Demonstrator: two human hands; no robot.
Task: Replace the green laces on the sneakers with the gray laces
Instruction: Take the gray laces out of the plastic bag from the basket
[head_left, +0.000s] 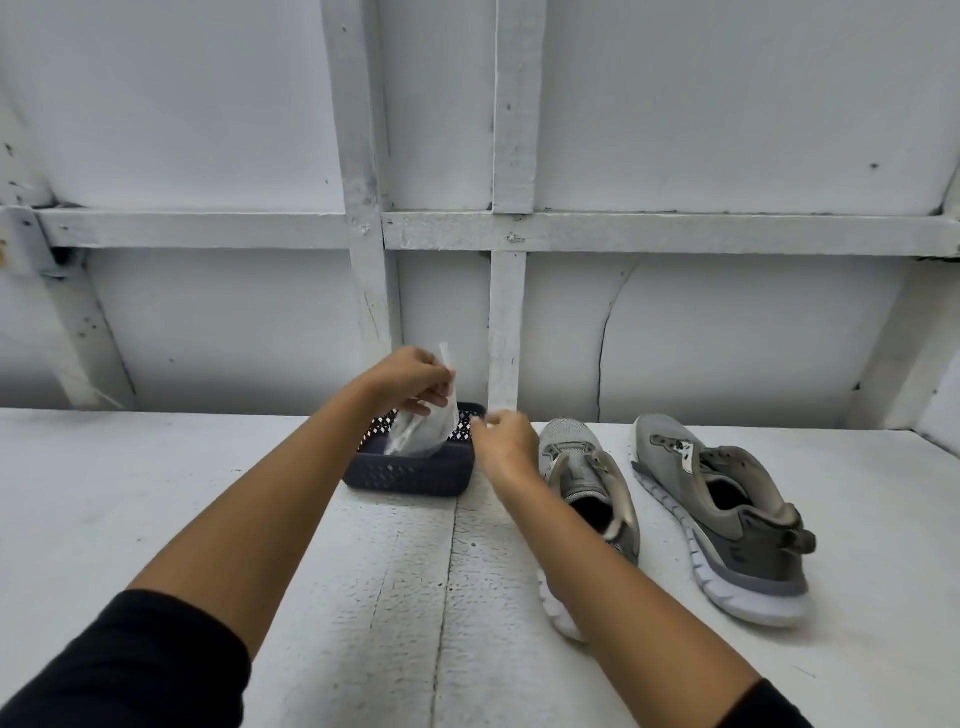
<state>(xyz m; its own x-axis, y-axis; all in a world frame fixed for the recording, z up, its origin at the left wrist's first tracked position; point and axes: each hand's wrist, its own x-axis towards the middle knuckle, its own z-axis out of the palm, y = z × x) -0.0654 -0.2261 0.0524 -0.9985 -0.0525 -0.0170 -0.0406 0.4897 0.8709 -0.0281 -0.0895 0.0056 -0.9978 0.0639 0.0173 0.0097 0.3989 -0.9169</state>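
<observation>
Two gray shoes stand upright on the white counter (156, 493), toes pointing toward the white wall (727, 130), both to the right of a dark mesh basket (410, 475). The inner sneaker (582, 467) sits just beside the basket, and the right forearm crosses over its heel end and hides part of it. The outer sneaker (727, 514) stands apart from it further right, angled with its heel swung outward, its tongue loose and its mouth open.

The left hand (410, 376) is raised above the basket, its fingers (431, 400) pinching the top of a clear bag (426, 431). The bag hangs down so its lower end sits inside the basket. Its contents look pale gray but are too blurred to make out.

The right hand (506, 441) hovers at the basket's right rim, near the bag's lower edge, with its fingers curled. It is motion-blurred, so I cannot tell whether they grasp anything
</observation>
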